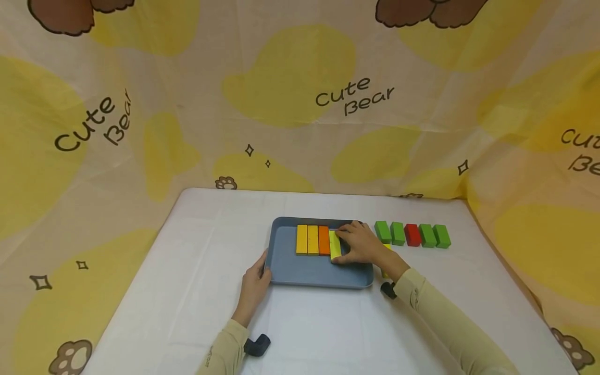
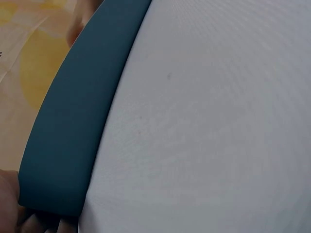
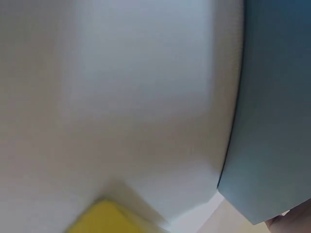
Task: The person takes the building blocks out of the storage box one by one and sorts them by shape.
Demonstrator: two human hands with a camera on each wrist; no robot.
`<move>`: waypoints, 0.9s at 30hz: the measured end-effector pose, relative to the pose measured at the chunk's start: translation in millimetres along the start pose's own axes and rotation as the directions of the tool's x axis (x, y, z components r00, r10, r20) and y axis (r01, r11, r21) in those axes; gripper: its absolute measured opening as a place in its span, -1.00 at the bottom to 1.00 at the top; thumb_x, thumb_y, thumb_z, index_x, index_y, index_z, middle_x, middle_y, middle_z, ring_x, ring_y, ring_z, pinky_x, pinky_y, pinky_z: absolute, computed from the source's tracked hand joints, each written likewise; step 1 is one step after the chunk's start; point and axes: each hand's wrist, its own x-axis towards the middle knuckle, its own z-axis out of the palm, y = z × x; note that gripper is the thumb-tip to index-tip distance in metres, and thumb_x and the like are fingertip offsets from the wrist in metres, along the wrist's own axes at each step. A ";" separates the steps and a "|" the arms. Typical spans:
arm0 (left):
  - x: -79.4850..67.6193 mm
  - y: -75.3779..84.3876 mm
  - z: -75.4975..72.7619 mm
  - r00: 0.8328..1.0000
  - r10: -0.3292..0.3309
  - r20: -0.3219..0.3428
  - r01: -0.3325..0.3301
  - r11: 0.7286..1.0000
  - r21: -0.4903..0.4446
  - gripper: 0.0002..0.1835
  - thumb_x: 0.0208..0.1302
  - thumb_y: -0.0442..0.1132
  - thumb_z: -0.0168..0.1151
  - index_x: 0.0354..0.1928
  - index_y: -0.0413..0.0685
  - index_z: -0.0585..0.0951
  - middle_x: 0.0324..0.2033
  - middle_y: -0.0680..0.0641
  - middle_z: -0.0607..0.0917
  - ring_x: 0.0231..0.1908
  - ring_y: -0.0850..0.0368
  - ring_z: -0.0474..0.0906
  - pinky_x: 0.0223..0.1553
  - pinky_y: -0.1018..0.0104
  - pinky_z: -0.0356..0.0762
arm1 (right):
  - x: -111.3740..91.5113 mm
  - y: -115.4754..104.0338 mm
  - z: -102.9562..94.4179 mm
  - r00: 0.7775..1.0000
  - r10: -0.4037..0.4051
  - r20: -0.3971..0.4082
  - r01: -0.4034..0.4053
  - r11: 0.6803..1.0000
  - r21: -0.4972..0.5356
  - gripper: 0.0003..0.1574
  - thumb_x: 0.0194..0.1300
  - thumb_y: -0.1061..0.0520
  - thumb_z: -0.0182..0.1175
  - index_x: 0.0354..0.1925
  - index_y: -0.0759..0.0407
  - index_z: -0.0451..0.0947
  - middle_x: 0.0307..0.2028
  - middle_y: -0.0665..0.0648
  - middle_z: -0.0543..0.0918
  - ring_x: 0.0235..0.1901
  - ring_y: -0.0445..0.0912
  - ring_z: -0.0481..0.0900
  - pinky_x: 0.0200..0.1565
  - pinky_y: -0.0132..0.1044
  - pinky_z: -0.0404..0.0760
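Note:
A blue-grey tray (image 1: 290, 271) lies on the white table. My left hand (image 1: 254, 285) grips its left edge; in the left wrist view the thumb (image 2: 7, 201) and curled fingers meet at the tray's wall (image 2: 73, 121). Over the tray's right half, my right hand (image 1: 361, 244) pinches a yellow-green block (image 1: 335, 246) lengthwise between thumb and fingers. That block is beside an orange block (image 1: 324, 240), slightly nearer the front. Left of the orange one lie two yellow blocks (image 1: 302, 239), side by side. The right wrist view catches only the tray's outer wall (image 3: 277, 107) and some fingers (image 3: 294, 221).
Right of the tray, green blocks (image 1: 382, 232) and one red block (image 1: 412, 235) stand in a row. A yellow block (image 1: 386, 260) is partly hidden under my right wrist. Patterned cloth (image 1: 290, 78) walls the table's back and sides.

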 end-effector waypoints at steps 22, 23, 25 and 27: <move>0.2 1.2 -0.2 1.000 -0.003 -0.004 0.003 1.000 0.009 -0.43 0.35 -0.37 -0.03 0.42 -0.21 0.31 0.34 -0.21 0.42 0.36 -0.10 0.34 0.35 0.10 0.37 | -101.0 74.0 -29.2 0.973 0.153 -0.171 -0.129 0.981 0.147 0.08 -0.02 -0.38 0.38 0.31 0.22 0.45 0.24 0.27 0.51 0.20 0.23 0.38 0.21 0.28 0.38; -0.1 1.2 -0.2 1.000 0.002 -0.006 -0.002 1.000 0.012 -0.43 0.35 -0.38 -0.03 0.41 -0.22 0.31 0.34 -0.22 0.42 0.36 -0.11 0.35 0.34 0.08 0.38 | -106.5 77.2 -28.7 0.972 0.167 -0.163 -0.142 0.978 0.155 0.08 -0.01 -0.38 0.38 0.30 0.23 0.45 0.25 0.28 0.51 0.21 0.25 0.37 0.22 0.30 0.36; -0.2 0.8 -0.2 1.000 0.005 -0.004 -0.005 1.000 0.017 -0.43 0.34 -0.38 -0.03 0.41 -0.22 0.31 0.33 -0.22 0.42 0.36 -0.12 0.35 0.34 0.08 0.38 | -116.7 82.5 -26.7 0.971 0.186 -0.151 -0.165 0.976 0.143 0.07 0.00 -0.38 0.37 0.30 0.25 0.45 0.24 0.31 0.50 0.22 0.29 0.36 0.23 0.36 0.33; -0.5 1.3 -0.4 1.000 0.000 -0.007 0.000 1.000 0.021 -0.43 0.34 -0.37 -0.03 0.41 -0.21 0.32 0.33 -0.22 0.43 0.35 -0.13 0.35 0.34 0.07 0.39 | -125.1 86.0 -24.1 0.971 0.186 -0.151 -0.170 0.979 0.115 0.05 0.01 -0.38 0.36 0.27 0.27 0.47 0.22 0.34 0.53 0.19 0.30 0.39 0.20 0.37 0.35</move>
